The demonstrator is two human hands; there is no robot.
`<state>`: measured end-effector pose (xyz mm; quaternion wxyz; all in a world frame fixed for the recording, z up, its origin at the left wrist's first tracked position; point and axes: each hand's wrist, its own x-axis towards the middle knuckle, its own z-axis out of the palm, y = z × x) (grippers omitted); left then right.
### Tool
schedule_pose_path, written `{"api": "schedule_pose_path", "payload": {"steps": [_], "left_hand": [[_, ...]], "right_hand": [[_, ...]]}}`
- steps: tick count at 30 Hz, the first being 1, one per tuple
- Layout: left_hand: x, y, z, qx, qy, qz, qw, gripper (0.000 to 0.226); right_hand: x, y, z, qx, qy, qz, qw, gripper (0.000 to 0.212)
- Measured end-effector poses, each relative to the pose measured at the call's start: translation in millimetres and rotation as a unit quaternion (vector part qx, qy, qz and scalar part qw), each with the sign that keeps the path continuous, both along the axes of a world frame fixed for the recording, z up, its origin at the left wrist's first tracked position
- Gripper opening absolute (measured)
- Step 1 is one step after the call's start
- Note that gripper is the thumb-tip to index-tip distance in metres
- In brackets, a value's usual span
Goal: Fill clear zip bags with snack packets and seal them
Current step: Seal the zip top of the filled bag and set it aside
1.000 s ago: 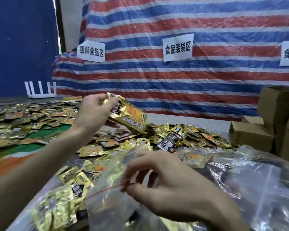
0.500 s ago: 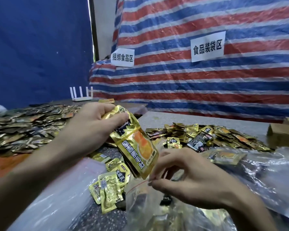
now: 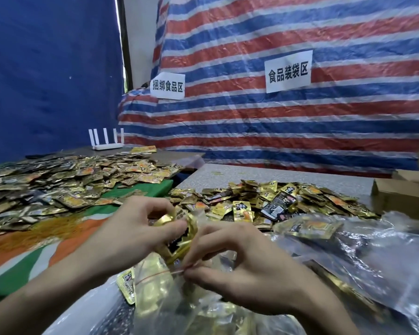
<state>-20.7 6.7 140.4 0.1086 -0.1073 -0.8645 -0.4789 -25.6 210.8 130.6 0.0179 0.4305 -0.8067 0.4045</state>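
Note:
My left hand (image 3: 131, 234) grips a gold snack packet (image 3: 183, 238) and holds it at the mouth of a clear zip bag (image 3: 160, 293). My right hand (image 3: 240, 269) pinches the bag's red-lined rim and keeps it open. The bag holds several gold packets, and the lower end of the gripped packet is hidden behind my fingers. A heap of gold and black packets (image 3: 271, 199) lies on the grey table (image 3: 288, 175) just beyond my hands.
A second, larger spread of packets (image 3: 58, 180) covers the left table. Crumpled clear bags (image 3: 373, 252) lie at my right. Cardboard boxes (image 3: 402, 192) stand at the far right. A white router (image 3: 105, 141) sits at the back, before the striped tarp wall.
My left hand has come down with the gold packet from above the pile to the bag's mouth. My right hand has kept its pinch on the rim.

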Motion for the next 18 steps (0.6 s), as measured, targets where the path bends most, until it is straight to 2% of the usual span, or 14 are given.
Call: {"api": "schedule_pose_path", "payload": {"steps": [1,4,6,8,11,14,18], "left_hand": [[-1,-2,1,-0.017,0.005,0.000,1.000,0.008],[-2,-10,3,-0.046,0.006,-0.017,0.999,0.029],[-5,-15,6,-0.028,-0.002,-0.046,0.999,0.035],[-12,-19,7,0.003,-0.006,-0.072,0.997,0.031],[-34,-17,3,0.055,0.006,-0.038,0.998,0.023],[-70,-7,-10,0.049,0.023,0.045,0.997,0.019],[-119,24,-36,0.080,-0.079,0.054,0.992,0.025]], "right_hand": [[-1,1,0,-0.001,-0.001,-0.005,1.000,0.008],[-4,6,1,0.004,0.003,-0.018,1.000,0.007],[-4,9,3,0.017,-0.004,-0.025,1.000,0.007],[-5,10,3,0.019,-0.008,-0.031,0.999,0.007],[-7,13,4,0.007,-0.005,-0.048,0.999,0.006],[-11,20,5,0.016,-0.006,-0.065,0.998,0.008],[-18,31,7,0.013,-0.009,-0.088,0.996,0.008]]}}
